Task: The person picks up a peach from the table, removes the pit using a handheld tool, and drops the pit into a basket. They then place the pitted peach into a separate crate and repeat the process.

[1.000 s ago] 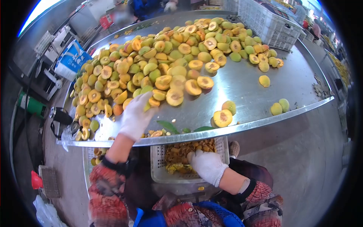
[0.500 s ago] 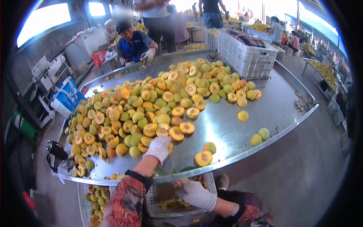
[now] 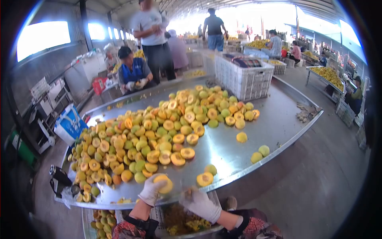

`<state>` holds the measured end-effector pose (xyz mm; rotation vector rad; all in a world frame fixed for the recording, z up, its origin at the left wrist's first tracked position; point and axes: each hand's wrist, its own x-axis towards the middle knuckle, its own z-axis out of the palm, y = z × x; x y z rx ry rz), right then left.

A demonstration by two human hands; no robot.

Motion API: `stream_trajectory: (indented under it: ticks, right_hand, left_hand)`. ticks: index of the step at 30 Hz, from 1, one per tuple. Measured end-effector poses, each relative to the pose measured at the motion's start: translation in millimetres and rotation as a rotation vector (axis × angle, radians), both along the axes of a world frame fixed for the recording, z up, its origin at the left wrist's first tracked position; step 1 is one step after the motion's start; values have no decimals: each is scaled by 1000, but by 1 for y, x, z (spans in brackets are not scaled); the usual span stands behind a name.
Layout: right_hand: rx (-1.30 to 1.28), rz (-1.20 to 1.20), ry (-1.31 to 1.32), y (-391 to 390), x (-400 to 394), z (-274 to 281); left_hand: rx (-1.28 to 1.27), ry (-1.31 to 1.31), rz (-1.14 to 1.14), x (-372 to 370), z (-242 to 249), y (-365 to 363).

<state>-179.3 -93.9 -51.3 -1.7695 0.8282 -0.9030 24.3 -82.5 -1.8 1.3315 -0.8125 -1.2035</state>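
A large heap of yellow-orange peaches [image 3: 151,135], many of them cut in half, lies on the metal table [image 3: 238,159]. My left hand [image 3: 150,189], in a white glove, holds a peach half [image 3: 163,183] over the table's near edge. Just to the right is my right hand [image 3: 202,205], also gloved, its fingers closed round something small and blurred that I cannot make out. Beneath my hands stands a crate [image 3: 211,231] with dark and yellow scraps. Another peach half [image 3: 205,179] rests near the edge.
A white crate [image 3: 248,81] stands at the table's back. Across the table sits a co-worker in a blue vest [image 3: 133,71]. A dark flask [image 3: 59,175] is at the left corner, beside a blue-white bag [image 3: 71,124]. Peach pieces fill a lower crate [image 3: 104,223].
My left hand has taken a peach half from the heap and drawn it back toward my right hand. The view has tilted up, and the co-worker's hands have come together.
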Motion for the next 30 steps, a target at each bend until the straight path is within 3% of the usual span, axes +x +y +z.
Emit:
stream_trajectory:
  ticks: [1, 3, 4, 5, 7, 8, 10, 13, 16, 18, 23, 24, 27, 30]
  right_hand:
    - [92, 23, 17, 3, -10, 42]
    - [55, -30, 16, 3, -11, 47]
    - [-422, -81, 56, 0, -10, 33]
    - [-423, -98, 62, 3, -10, 41]
    - [151, -15, 32, 5, -10, 58]
    - [202, -8, 50, 5, -9, 66]
    - [287, -11, 82, 5, -10, 75]
    - [-72, -94, -6, 7, -5, 63]
    - [-75, -33, 84, 10, -3, 64]
    - [-229, 1, 130, 10, 0, 54]
    - [-417, 44, 114, 12, 0, 52]
    - [-390, 89, 269, 15, -2, 57]
    - [-472, 79, 328, 18, 1, 46]
    - [-386, 71, 223, 19, -2, 43]
  left_hand:
    - [-62, 159, 50, -1, -5, 9]
    - [-136, 503, 175, -15, -7, 29]
    - [-123, 558, 146, -24, 5, 37]
    - [-119, 613, 113, -32, 14, 42]
    - [-112, 652, 119, -36, 9, 48]
    - [-114, 669, 109, -38, 6, 51]
    - [-136, 613, 139, -41, -2, 54]
    - [-160, 567, 142, -52, -6, 56]
    - [-166, 502, 100, -58, -14, 59]
    - [-174, 442, 10, -62, -14, 61]
    - [-173, 380, 122, -81, -8, 64]
    - [-201, 355, 114, -85, -6, 63]
    - [-192, 361, 129, -84, -14, 66]
    - [-171, 427, 155, -84, -18, 68]
